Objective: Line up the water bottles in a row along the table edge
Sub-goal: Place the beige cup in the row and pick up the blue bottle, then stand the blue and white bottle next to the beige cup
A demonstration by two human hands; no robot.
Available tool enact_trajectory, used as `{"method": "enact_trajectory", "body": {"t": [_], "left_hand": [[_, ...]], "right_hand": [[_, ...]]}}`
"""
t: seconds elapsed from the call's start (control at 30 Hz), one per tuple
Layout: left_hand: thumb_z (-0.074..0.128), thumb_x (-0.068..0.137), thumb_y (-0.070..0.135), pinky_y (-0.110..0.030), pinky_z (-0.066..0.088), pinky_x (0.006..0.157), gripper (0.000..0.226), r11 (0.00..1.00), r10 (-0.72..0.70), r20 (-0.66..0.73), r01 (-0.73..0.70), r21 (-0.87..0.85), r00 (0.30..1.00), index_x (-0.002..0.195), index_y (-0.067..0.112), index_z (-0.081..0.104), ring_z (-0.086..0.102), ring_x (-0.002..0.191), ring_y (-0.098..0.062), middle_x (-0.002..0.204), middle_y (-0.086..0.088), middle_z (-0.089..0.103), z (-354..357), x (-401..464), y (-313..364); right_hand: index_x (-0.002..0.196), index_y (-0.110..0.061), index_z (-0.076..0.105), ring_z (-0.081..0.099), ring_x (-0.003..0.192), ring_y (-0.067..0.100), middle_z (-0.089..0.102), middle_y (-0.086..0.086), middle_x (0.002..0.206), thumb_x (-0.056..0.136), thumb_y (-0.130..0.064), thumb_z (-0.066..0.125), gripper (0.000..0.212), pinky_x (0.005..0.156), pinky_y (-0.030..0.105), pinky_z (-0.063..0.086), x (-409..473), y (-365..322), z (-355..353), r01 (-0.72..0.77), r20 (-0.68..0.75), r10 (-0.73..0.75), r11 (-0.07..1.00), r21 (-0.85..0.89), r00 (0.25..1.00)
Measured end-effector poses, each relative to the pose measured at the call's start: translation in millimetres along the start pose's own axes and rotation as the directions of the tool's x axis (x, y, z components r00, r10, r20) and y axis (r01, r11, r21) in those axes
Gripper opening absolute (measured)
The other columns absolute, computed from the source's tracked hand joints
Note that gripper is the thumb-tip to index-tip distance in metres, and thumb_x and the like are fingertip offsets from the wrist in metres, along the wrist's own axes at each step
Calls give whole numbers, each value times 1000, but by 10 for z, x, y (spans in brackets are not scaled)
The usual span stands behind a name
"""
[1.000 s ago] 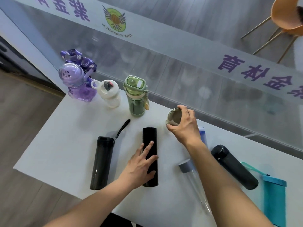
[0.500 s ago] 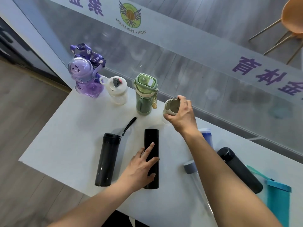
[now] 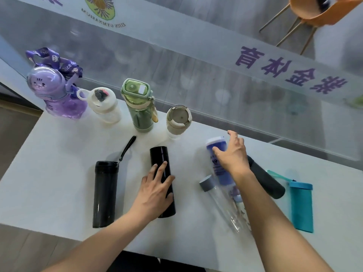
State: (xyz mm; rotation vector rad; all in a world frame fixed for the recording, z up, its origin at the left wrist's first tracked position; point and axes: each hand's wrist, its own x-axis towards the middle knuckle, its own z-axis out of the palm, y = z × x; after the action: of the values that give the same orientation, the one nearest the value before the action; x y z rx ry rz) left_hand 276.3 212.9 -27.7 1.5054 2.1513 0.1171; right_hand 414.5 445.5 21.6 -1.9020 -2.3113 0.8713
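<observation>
Along the table's far edge stand a purple bottle (image 3: 59, 99), a white bottle (image 3: 104, 107), a green bottle (image 3: 139, 107) and a beige bottle (image 3: 177, 120), all upright. My left hand (image 3: 155, 193) lies over a black bottle (image 3: 163, 160) that is on its side, thumb and fingers wrapped around it. My right hand (image 3: 233, 154) hovers with spread fingers over a lying blue bottle (image 3: 217, 154), the thumb touching it. Also lying flat are a black bottle with a strap (image 3: 104, 193), a clear bottle with a grey cap (image 3: 222, 201), a dark grey bottle (image 3: 267, 183) and a teal bottle (image 3: 301, 207).
The white table (image 3: 59, 163) stands against a glass wall (image 3: 216, 75) with lettering on it. Its left edge drops to a wooden floor (image 3: 15, 134). An orange chair (image 3: 318, 10) stands behind the glass at the top right.
My right hand has let go of the beige bottle, which now stands beside the green one, and has moved right and nearer to the blue bottle. The left hand stays on the black bottle.
</observation>
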Motion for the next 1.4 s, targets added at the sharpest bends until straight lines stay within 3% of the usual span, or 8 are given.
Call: {"method": "enact_trajectory", "body": {"t": [0.17, 0.4, 0.6, 0.87, 1.0, 1.13, 1.3, 1.4], "left_hand": [[58, 88, 34, -47, 36, 107, 50, 999, -40, 4, 39, 12, 999, 136, 25, 49, 9, 151, -36, 165, -9, 11, 30, 48, 158], [55, 89, 35, -42, 36, 110, 46, 995, -96, -11, 96, 26, 995, 134, 26, 50, 3, 152, -31, 166, -4, 7, 67, 85, 262], [56, 87, 33, -43, 38, 106, 45, 992, -123, -21, 123, 20, 992, 132, 25, 54, 7, 152, -32, 165, -5, 13, 85, 102, 299], [59, 85, 32, -45, 42, 104, 46, 992, -122, -37, 123, 18, 992, 130, 23, 57, 12, 152, -34, 164, -7, 18, 111, 103, 302], [62, 82, 30, -47, 43, 102, 45, 993, -122, -63, 122, -2, 991, 126, 22, 60, 16, 151, -35, 163, -8, 24, 116, 101, 308], [55, 86, 33, -43, 37, 108, 48, 991, -133, -34, 133, 6, 991, 133, 26, 53, 5, 153, -30, 166, -4, 11, 138, 101, 289], [55, 86, 32, -43, 36, 110, 48, 991, -135, -29, 135, 6, 990, 134, 25, 53, 3, 153, -30, 166, -4, 10, 123, 78, 291], [54, 87, 32, -42, 35, 110, 47, 991, -134, -20, 135, 13, 991, 134, 26, 52, 3, 153, -29, 166, -3, 9, 117, 65, 295]], "right_hand": [[145, -16, 38, 50, 124, 40, 48, 19, 134, 84, -41, 73, 75, 103, 41, 40, 90, 311, 50, -12, 45, 16, 997, -80, 999], [149, -19, 27, 48, 126, 37, 48, 16, 135, 72, -68, 72, 101, 102, 43, 41, 387, 220, 255, 2, 134, 20, 986, -166, 991], [141, -15, 36, 49, 123, 37, 47, 15, 132, 77, -53, 74, 84, 101, 42, 41, 480, 229, 340, 16, 130, 1, 991, -130, 992], [147, -17, 37, 52, 123, 28, 43, 7, 136, 70, -42, 83, 94, 101, 32, 42, 382, -6, -42, 192, -100, -173, 953, 234, 980], [145, -18, 40, 52, 121, 19, 43, 1, 134, 69, -38, 87, 92, 101, 27, 42, 235, -66, -102, 278, -142, -246, 917, 287, 959], [138, -19, 44, 50, 115, 13, 45, -3, 129, 68, -34, 90, 86, 93, 17, 39, 155, -68, -47, 375, -207, -322, 871, 319, 924], [139, -20, 43, 50, 114, 10, 45, -2, 130, 67, -32, 91, 87, 93, 16, 38, 206, -137, 23, 393, -193, -346, 860, 326, 918], [141, -21, 42, 45, 107, 0, 43, -2, 132, 68, -31, 90, 88, 87, 4, 32, 268, -196, 42, 391, -173, -353, 864, 316, 920]]}}
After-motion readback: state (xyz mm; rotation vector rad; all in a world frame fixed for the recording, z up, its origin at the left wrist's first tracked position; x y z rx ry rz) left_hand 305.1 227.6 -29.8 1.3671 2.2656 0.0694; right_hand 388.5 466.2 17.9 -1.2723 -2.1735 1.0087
